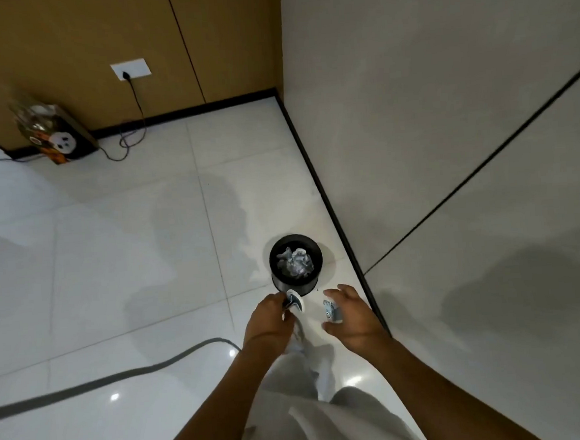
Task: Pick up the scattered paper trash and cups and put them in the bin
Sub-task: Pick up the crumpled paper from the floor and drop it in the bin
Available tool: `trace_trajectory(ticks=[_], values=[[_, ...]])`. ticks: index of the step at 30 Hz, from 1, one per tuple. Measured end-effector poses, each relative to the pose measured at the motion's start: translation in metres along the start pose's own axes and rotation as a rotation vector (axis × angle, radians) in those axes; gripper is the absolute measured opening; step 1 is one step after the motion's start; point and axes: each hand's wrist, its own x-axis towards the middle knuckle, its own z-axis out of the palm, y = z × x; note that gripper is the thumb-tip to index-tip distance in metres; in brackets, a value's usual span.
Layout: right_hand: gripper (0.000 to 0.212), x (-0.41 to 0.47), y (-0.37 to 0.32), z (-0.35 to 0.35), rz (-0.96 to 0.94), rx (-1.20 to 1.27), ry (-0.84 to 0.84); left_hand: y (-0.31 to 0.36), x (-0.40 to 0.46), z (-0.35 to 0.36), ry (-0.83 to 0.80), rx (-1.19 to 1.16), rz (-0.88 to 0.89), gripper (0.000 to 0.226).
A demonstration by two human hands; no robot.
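Observation:
A small black round bin (296, 283) stands on the white tiled floor near the wall, with crumpled paper (294, 262) inside. My left hand (271, 319) grips a white and blue paper cup (294, 300) just in front of the bin. My right hand (350, 313) is beside it with fingers and thumb spread. A second blue and white cup (331, 310) sits between its thumb and fingers; whether it is touched or loose, I cannot tell.
A grey wall with a black skirting (328, 200) runs close on the right of the bin. A dark hose or cable (121, 376) crosses the floor at left. A decorated bag (56, 133) and a plugged-in cord (134, 127) are by the far brown wall.

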Motion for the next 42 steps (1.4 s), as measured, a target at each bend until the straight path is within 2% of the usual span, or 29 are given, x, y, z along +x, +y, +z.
trace_trajectory(ticks=[6,14,22,24,27,30,36,40,42], values=[[0.066,0.09,-0.022,-0.037,0.007,0.006,-0.051,0.006,0.09,-0.026,-0.001,-0.012,-0.035,0.027],[0.066,0.208,-0.004,-0.039,0.048,-0.071,-0.15,0.001,0.191,0.001,-0.004,-0.113,-0.266,0.026],[0.071,0.337,0.051,0.041,0.001,-0.065,-0.239,-0.053,0.277,0.086,0.061,-0.217,-0.524,0.024],[0.072,0.366,0.068,0.062,-0.012,-0.077,-0.25,-0.069,0.288,0.107,0.091,-0.219,-0.548,0.025],[0.077,0.402,0.096,0.089,0.001,-0.144,-0.357,-0.088,0.298,0.137,0.113,-0.201,-0.578,0.025],[0.077,0.422,0.114,0.098,0.04,-0.19,-0.416,-0.092,0.309,0.155,0.111,-0.211,-0.597,0.026],[0.068,0.409,0.137,0.075,0.097,-0.097,-0.342,-0.08,0.349,0.178,0.05,-0.219,-0.525,0.03],[0.065,0.396,0.152,0.052,0.114,-0.096,-0.345,-0.085,0.376,0.193,-0.142,-0.172,-0.574,0.042],[0.063,0.395,0.15,0.045,0.11,-0.107,-0.377,-0.084,0.374,0.191,-0.154,-0.126,-0.596,0.039]])
